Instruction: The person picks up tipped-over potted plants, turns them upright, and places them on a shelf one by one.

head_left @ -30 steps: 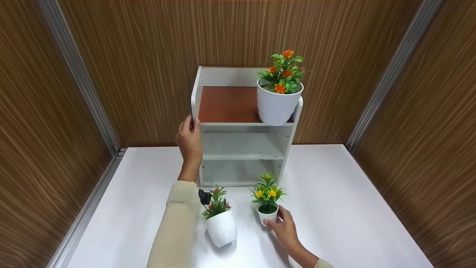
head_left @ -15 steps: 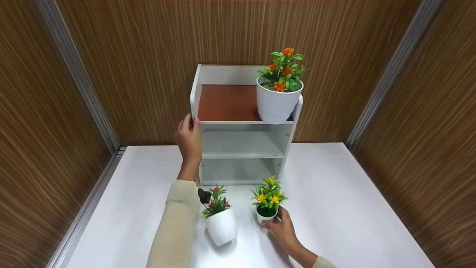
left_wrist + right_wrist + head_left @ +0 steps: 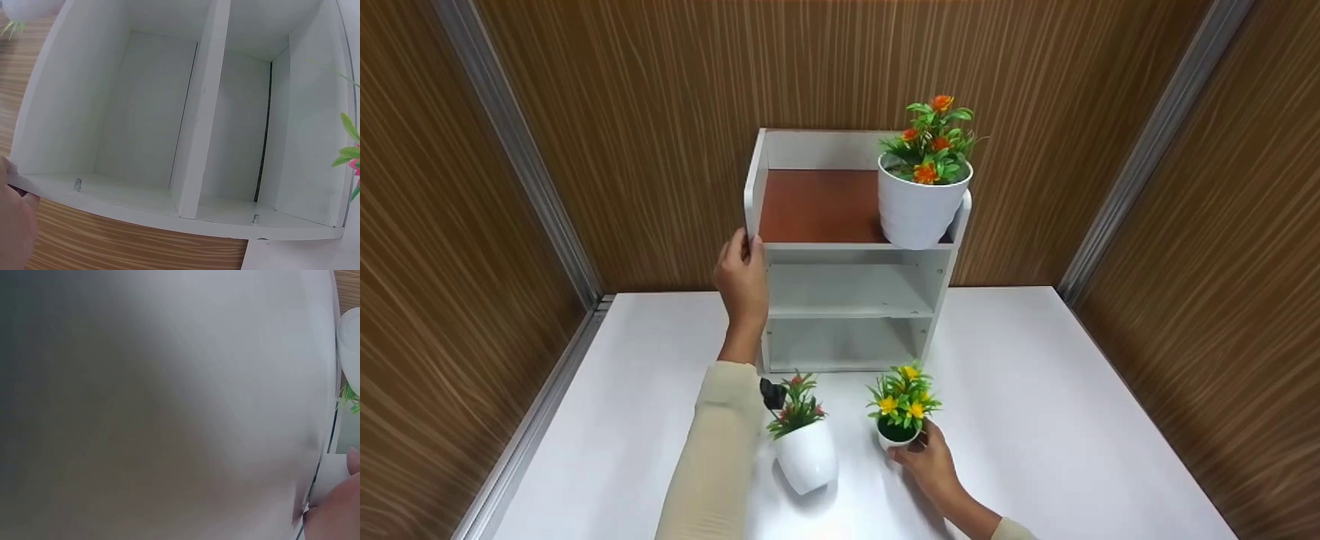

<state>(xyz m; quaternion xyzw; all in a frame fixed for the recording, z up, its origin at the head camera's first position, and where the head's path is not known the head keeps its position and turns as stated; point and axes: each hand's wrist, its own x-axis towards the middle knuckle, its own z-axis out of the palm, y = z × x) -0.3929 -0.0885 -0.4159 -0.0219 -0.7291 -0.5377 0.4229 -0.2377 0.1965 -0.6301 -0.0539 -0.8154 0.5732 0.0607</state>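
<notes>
My left hand [image 3: 742, 281] grips the left side panel of a small white shelf unit [image 3: 851, 315], level with its red-brown top board. In the left wrist view, part of that hand [image 3: 17, 228] shows at the panel's edge. My right hand [image 3: 928, 459] holds the small white pot of an artificial plant with yellow flowers [image 3: 901, 405], thumb in front and fingers on the right side. The pot tilts toward me, its opening showing. Left of it, a white pot with a pink-flowered plant [image 3: 806, 457] stands at a slant. Most of the right wrist view is a close blur.
A larger white pot with orange flowers [image 3: 924, 202] stands at the right end of the shelf's top board. Two compartments lie below that board. A black object [image 3: 772, 394] is beside my left sleeve. Wood-patterned walls [image 3: 660, 112] enclose the white table [image 3: 1035, 390].
The yellow-flowered plant has tipped toward me in my right hand, so its top sits lower and more of its opening shows. My left hand stays on the shelf panel.
</notes>
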